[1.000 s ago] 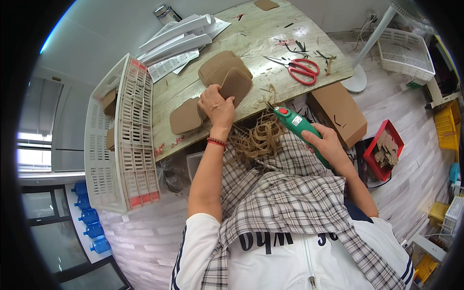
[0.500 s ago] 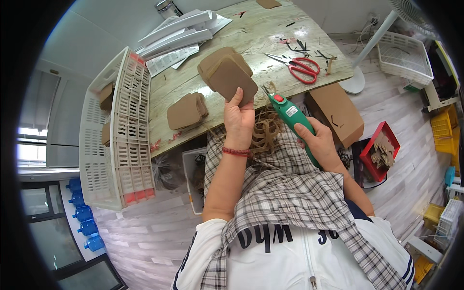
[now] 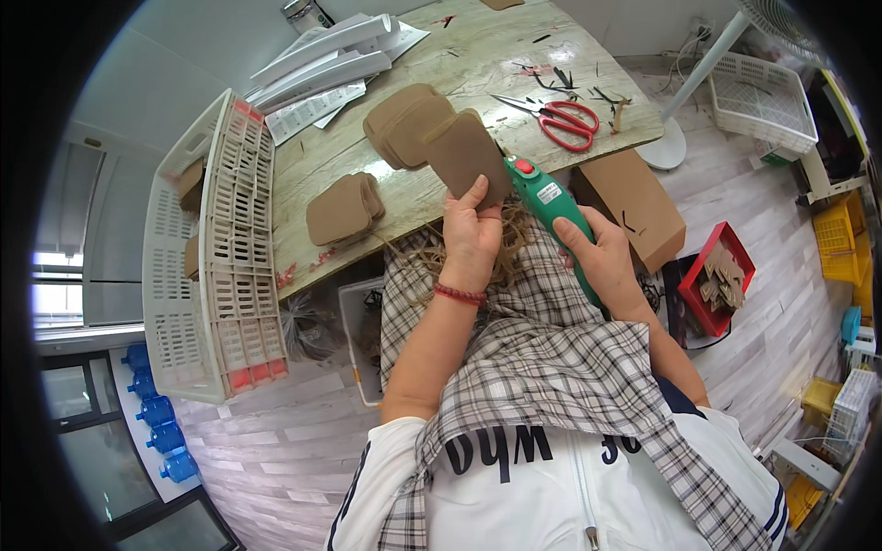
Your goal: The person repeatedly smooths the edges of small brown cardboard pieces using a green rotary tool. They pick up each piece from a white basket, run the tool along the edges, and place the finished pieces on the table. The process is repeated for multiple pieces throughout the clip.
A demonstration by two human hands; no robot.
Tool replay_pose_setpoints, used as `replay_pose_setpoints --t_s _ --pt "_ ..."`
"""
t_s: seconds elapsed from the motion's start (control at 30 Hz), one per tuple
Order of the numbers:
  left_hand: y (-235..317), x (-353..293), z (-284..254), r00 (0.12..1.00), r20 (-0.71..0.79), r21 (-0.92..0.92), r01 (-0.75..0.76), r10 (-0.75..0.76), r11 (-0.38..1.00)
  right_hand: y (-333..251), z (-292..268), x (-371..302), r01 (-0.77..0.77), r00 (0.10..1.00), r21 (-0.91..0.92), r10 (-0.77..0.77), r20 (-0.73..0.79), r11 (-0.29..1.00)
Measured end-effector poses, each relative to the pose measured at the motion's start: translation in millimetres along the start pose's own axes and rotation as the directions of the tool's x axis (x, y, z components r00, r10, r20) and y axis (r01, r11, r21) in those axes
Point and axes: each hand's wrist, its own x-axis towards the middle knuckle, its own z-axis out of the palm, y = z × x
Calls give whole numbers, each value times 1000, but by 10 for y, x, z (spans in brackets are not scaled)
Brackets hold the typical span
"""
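Between thumb and fingers, my left hand (image 3: 472, 231) pinches a flat brown piece with rounded corners (image 3: 469, 158), like leather or card, near the table's front edge. My right hand (image 3: 599, 253) is wrapped round green electric scissors (image 3: 547, 200) with a red button. Their tip lies against the right edge of the brown piece; the blades are mostly hidden there. Just behind the held piece is a larger stack of similar brown pieces (image 3: 400, 118) on the table. To the left sits a smaller stack (image 3: 342, 213). Curly brown trimmings (image 3: 512, 246) hang over my checked apron below my hands.
Red-handled scissors (image 3: 568, 125) lie on the marbled table (image 3: 491, 50) beside dark scraps. A white slatted crate (image 3: 241, 266) stands on its side at the left. Rolled papers (image 3: 322, 69) are at the back. Right of my lap are a cardboard box (image 3: 634, 211) and a red tray (image 3: 715, 317).
My left hand has moved right with the brown piece, bringing its edge against the electric scissors. My right hand keeps its hold nearly in place. The view has shifted slightly.
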Motion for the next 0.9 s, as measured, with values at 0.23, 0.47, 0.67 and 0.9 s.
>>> replay_pose_setpoints --t_s 0.23,0.47,0.67,0.9 --pt "-144 -123 -20 997 -37 28 65 -64 997 -20 -10 74 -1 999 25 2 -47 1000" --pt "-116 -167 -148 997 4 154 78 -80 985 -47 -111 101 21 1000 35 -20 -21 999" --pt "279 -127 -340 988 134 430 11 -76 903 -22 -342 52 -8 994 -8 9 110 1000" --pt "744 -117 -336 972 135 756 23 -190 655 125 -478 -39 -16 980 -135 42 193 991"
